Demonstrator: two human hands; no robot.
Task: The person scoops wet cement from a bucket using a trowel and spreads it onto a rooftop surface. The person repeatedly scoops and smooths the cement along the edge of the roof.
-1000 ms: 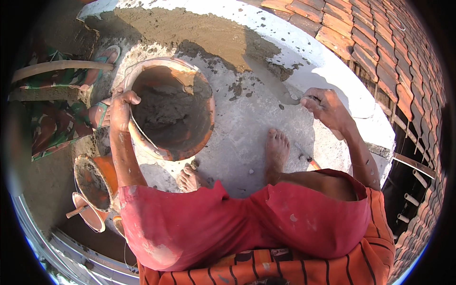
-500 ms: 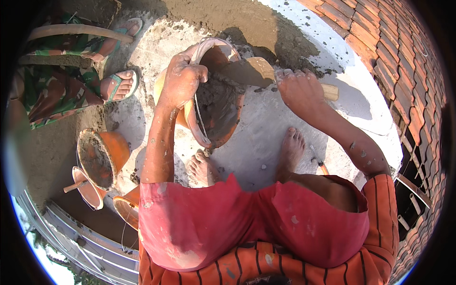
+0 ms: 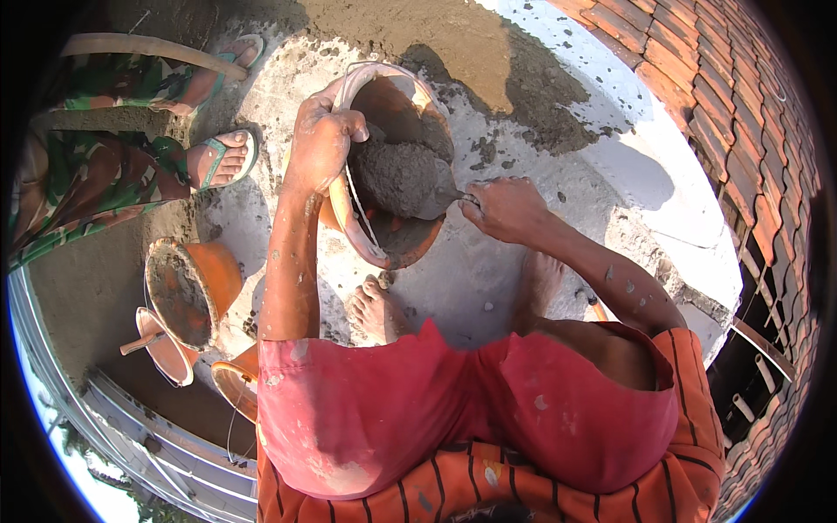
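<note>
My left hand is closed on the left rim of a tilted orange bucket with grey mortar smeared inside. My right hand grips a trowel, whose flat blade sits inside the bucket at its right side, loaded with a thick lump of wet mortar. The trowel's handle is mostly hidden by my fingers. My bare feet stand on the pale concrete just below the bucket.
A person in camouflage trousers and flip-flops stands at left. Several dirty orange buckets lie at lower left. Wet mortar covers part of the floor ahead, beside a white ledge. Roof tiles and a gap border the right.
The bucket has moved forward and tipped over sideways with my left hand. My right hand has swung leftward, bringing the trowel into the bucket, where mortar is now piled on the blade.
</note>
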